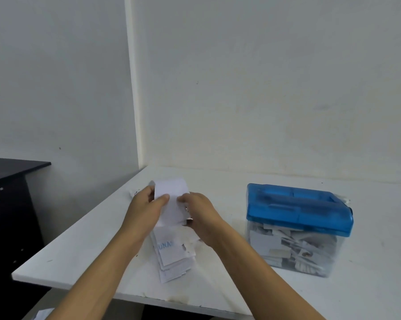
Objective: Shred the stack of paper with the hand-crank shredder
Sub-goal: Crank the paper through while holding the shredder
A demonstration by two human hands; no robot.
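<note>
A white sheet of paper (170, 192) is held up above the table, pinched on its left side by my left hand (146, 211) and on its right side by my right hand (199, 215). Under my hands a stack of paper (174, 257) lies on the white table (79, 245); its top sheet shows blue print. The hand-crank shredder (296, 209) stands to the right, a blue lid on a clear bin (292, 250) holding paper strips. Its crank is barely visible at the far right side.
A dark cabinet (7, 204) stands left of the table, with a gap between them. White walls meet in a corner behind the table. The table's near edge runs below my forearms. A scrap of paper (42, 314) lies on the floor at bottom left.
</note>
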